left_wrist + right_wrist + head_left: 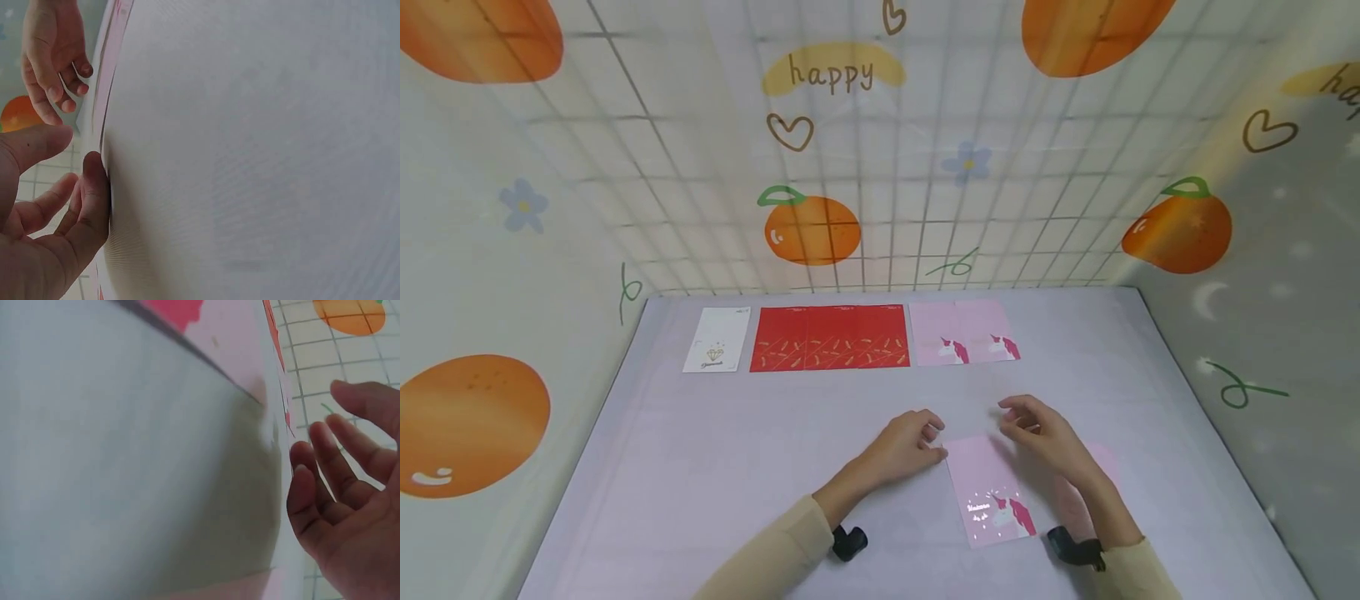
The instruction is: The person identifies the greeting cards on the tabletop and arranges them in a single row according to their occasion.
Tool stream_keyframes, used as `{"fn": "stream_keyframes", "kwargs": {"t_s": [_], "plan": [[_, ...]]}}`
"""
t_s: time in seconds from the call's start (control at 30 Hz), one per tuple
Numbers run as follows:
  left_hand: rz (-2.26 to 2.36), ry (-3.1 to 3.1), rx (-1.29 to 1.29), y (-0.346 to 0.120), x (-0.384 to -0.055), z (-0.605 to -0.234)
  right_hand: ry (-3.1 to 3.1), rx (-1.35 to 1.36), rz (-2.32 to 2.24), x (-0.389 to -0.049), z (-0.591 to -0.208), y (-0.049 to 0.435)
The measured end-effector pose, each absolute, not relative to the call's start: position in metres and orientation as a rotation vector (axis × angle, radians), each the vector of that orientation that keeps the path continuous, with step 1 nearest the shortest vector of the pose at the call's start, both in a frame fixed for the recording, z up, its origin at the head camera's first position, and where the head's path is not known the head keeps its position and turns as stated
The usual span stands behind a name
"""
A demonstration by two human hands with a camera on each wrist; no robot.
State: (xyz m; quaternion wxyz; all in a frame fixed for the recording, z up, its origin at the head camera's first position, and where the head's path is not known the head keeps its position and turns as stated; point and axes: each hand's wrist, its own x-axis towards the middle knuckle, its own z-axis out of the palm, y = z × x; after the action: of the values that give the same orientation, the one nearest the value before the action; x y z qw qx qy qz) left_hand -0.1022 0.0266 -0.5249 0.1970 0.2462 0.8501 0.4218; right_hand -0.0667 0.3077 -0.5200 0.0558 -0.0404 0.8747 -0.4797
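A pink card with a white-and-magenta unicorn lies at a slight slant on the table, between my hands. My left hand hovers by its upper left corner, thumb tip right at the edge, fingers loosely bent and holding nothing. In the left wrist view, the fingertips of the left hand are close to the table surface. Beyond the card's upper right corner is my right hand, fingers loosely curved around air. The right wrist view shows that right hand with spread, bare fingers. Another pink card lies partly hidden beneath the right forearm.
Along the back of the table runs a row: a white card with a gold diamond, three red cards side by side, and two pink unicorn cards. Behind it hangs a curtain printed with oranges. Black wrist cameras sit under both wrists.
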Motion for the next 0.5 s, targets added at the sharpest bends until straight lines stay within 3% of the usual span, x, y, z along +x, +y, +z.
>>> {"fn": "stream_keyframes", "kwargs": {"t_s": [0.27,0.5], "plan": [[1.089,2.416,0.717,0.0296,-0.1023,-0.5277,2.626,-0.018,-1.386,-0.0646,-0.5279,0.3112],[0.999,2.439,0.691,0.0349,-0.1027,-0.5280,2.573,-0.088,-1.370,-0.0654,-0.5287,0.3143]]}}
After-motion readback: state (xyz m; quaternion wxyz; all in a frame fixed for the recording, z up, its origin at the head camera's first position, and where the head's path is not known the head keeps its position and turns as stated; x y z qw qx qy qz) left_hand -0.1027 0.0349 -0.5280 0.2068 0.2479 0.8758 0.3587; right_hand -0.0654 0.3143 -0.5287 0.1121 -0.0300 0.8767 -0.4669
